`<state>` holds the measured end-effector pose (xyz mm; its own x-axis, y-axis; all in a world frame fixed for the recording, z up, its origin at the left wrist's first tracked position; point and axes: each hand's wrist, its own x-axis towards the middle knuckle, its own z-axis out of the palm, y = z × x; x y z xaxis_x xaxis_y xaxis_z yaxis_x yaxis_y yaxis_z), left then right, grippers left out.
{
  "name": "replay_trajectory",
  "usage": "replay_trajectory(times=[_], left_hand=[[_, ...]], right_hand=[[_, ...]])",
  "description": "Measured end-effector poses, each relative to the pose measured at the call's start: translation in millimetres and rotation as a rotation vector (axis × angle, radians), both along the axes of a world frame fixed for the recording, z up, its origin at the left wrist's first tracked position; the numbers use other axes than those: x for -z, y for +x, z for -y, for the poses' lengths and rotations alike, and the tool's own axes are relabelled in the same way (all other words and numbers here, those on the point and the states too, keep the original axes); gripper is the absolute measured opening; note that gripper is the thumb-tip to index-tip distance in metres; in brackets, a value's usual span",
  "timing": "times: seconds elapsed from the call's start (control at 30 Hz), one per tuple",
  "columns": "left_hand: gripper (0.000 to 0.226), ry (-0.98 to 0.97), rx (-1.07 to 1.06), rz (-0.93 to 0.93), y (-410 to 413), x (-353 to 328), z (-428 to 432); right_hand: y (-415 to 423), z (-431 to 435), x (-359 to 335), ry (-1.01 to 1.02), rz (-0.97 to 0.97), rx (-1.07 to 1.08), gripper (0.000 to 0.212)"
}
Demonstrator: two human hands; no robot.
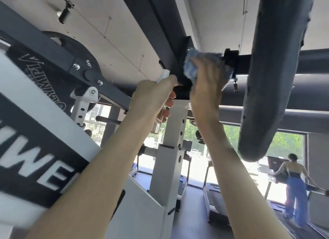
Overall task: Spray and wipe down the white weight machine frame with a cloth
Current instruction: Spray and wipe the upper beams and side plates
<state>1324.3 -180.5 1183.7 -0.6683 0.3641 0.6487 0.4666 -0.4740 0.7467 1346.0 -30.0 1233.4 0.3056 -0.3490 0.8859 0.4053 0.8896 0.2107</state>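
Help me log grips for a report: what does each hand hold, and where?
The left hand grips the clear spray bottle round its neck, below the white nozzle. The right hand presses a blue cloth flat against the dark bar.

A single wide-angle view from the person's head, tilted steeply upward: the ceiling [115, 24] fills the top and the dark crossbeam [160, 33] passes close overhead. Both forearms rise from the bottom edge, putting the left hand [153, 96] with its spray bottle [164, 74] and the right hand [204, 89] on the cloth [191, 69] near mid-frame, at arm's reach. The white upright [169, 167] stands just ahead, and the windows [195, 167] lie far behind
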Motion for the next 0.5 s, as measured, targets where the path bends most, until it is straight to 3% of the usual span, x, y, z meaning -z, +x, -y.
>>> replay_trajectory(times=[0.13, 0.23, 0.37, 0.43, 0.5], left_hand=[[0.033, 0.029, -0.025, 0.051, -4, -1, 1], [0.033, 0.017, -0.06, 0.031, -6, 1, 1], [0.03, -0.001, -0.07, 0.038, -5, 4, 1], [0.03, -0.017, -0.08, 0.041, -4, 3, 1], [0.032, -0.04, -0.091, 0.043, -2, 3, 4]], right_hand=[[-26, -18, 20, -0.145, 0.193, -0.045, 0.051], [-31, -33, 51, -0.073, 0.294, 0.139, 0.047], [-36, 1, 43, -0.043, 0.379, 0.176, 0.031], [-44, 20, 35, -0.174, 0.626, 0.299, 0.034], [-57, 22, 34, -0.297, 0.73, 0.488, 0.038]])
